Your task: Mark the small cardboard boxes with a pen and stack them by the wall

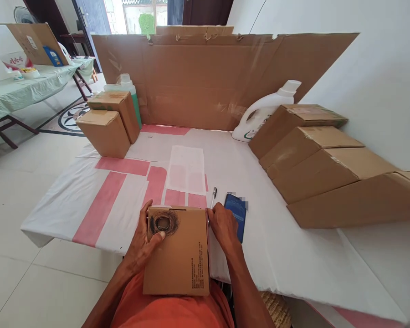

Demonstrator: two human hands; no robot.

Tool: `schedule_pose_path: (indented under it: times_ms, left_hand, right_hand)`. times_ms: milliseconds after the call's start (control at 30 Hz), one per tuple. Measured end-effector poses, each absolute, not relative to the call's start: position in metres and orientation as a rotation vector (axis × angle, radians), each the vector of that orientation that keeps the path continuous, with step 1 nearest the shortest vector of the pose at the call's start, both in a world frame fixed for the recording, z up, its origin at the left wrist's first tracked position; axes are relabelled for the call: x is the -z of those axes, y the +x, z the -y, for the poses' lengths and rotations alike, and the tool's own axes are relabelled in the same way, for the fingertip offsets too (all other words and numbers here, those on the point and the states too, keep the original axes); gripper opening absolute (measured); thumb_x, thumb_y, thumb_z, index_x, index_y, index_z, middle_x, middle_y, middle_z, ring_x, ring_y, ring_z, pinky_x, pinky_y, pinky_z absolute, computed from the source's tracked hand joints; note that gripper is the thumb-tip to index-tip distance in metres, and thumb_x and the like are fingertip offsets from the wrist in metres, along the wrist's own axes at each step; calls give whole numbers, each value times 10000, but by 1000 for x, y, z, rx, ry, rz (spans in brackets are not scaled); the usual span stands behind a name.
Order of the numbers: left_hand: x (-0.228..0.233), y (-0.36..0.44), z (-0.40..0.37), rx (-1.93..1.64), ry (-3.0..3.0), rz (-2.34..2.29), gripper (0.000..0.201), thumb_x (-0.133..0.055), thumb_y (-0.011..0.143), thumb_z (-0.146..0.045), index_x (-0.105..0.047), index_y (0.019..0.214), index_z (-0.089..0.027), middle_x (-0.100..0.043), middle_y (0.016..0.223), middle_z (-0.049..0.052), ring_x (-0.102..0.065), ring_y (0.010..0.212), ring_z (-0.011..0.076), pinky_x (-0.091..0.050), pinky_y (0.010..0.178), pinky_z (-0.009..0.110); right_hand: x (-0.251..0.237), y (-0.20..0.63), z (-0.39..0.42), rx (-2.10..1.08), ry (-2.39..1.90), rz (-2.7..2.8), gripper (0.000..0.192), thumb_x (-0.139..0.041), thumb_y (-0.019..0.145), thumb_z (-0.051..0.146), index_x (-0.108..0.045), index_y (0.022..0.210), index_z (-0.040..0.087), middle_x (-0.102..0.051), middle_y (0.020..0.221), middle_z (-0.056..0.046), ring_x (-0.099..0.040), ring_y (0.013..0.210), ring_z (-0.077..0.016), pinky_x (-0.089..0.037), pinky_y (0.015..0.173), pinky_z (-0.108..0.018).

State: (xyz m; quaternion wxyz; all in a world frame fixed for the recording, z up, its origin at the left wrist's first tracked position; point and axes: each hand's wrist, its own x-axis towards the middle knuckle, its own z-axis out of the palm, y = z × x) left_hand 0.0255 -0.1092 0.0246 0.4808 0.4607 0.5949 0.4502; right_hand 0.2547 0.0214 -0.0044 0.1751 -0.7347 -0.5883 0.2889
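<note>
A brown cardboard box (177, 264) stands tilted in front of my orange clothing, at the table's near edge. Its upper left bears a round dark hole or mark ringed with black scribble (163, 222), and small printed lines run along its lower right. My left hand (144, 243) grips the box's left side, thumb across its face just under the scribble. Beside the upper right edge, my right hand (224, 225) is closed around a slim pen (214, 193); its dark end sticks out beyond my fingers. My fingers partly hide its other end.
A blue-screened phone (237, 214) lies right of my right hand. A white paper sheet (186, 169) lies ahead. Cardboard boxes stand at left (104, 134) and right (324, 168), with a white jug (266, 109) and green-liquid bottle (135, 100) behind. A cardboard panel (198, 82) closes the back.
</note>
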Motion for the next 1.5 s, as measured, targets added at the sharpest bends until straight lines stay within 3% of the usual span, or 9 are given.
schedule_pose_path:
  times_ms: [100,200,300,400,500,633,833,1200,1500]
  left_hand:
    - [-28,22,108,-1053,1103,-1430,967,-654,916,-553,-80,1652,-298,-363,1632,150,-389,1503,376,-318,1227,556]
    - [-30,20,106,-1011,1138,-1402,983,-684,901,-517,-98,1651,-273,-442,1577,161,-462,1451,370,-341,1214,544]
    - [-29,20,102,-995,1216,-1379,963,-694,897,-447,-124,1653,-267,-428,1596,159,-472,1445,360,-369,1206,522]
    - [-29,23,100,-976,1277,-1403,953,-693,894,-393,-139,1659,-261,-433,1597,159,-435,1471,371,-355,1219,532]
    - [-32,26,99,-982,1316,-1400,968,-696,882,-382,-140,1658,-225,-501,1534,171,-471,1435,375,-356,1215,547]
    - [-37,26,101,-955,1313,-1354,987,-700,896,-346,-87,1660,-218,-520,1510,177,-541,1370,340,-417,1176,515]
    - [-35,25,100,-941,1357,-1402,1004,-721,884,-312,-104,1673,-249,-491,1531,162,-477,1425,347,-341,1230,540]
    - [-35,24,101,-972,1367,-1353,1046,-752,872,-367,-106,1684,-241,-521,1516,190,-531,1390,369,-365,1223,575]
    - [-29,25,99,-1020,1374,-1338,1041,-766,851,-347,-144,1679,-245,-498,1554,182,-496,1435,383,-377,1217,571]
  right_hand:
    - [3,263,-27,-944,-1950,1581,245,-643,817,238,-511,612,234,-624,574,-54,-632,603,-229,-403,579,-309]
    - [-12,274,-20,-1030,-1780,1417,222,-577,853,433,-497,747,256,-590,561,15,-545,472,-171,-393,477,-278]
    - [-37,272,0,-1120,-1472,1216,301,-579,863,553,-479,884,269,-658,684,22,-608,522,-156,-435,468,-250]
    - [-54,251,31,-1387,-1032,1070,238,-730,857,445,-615,916,245,-738,753,-5,-685,579,-157,-487,485,-238]
    - [-52,223,60,-1536,-856,1094,156,-696,949,374,-738,1001,233,-787,852,-36,-734,672,-164,-565,580,-262]
    - [-38,200,75,-1470,-922,1203,160,-677,987,374,-762,1047,253,-757,776,-7,-720,697,-156,-589,671,-272]
    - [-38,198,72,-1393,-1006,1327,177,-680,968,384,-759,1030,238,-699,725,5,-664,623,-142,-557,593,-245]
    - [-43,232,64,-1164,-1213,1515,298,-613,966,455,-701,818,212,-604,558,17,-579,486,-146,-420,445,-230]
    - [-52,219,40,-1099,-1168,1403,315,-643,964,509,-692,887,207,-697,639,-8,-612,500,-141,-499,496,-239]
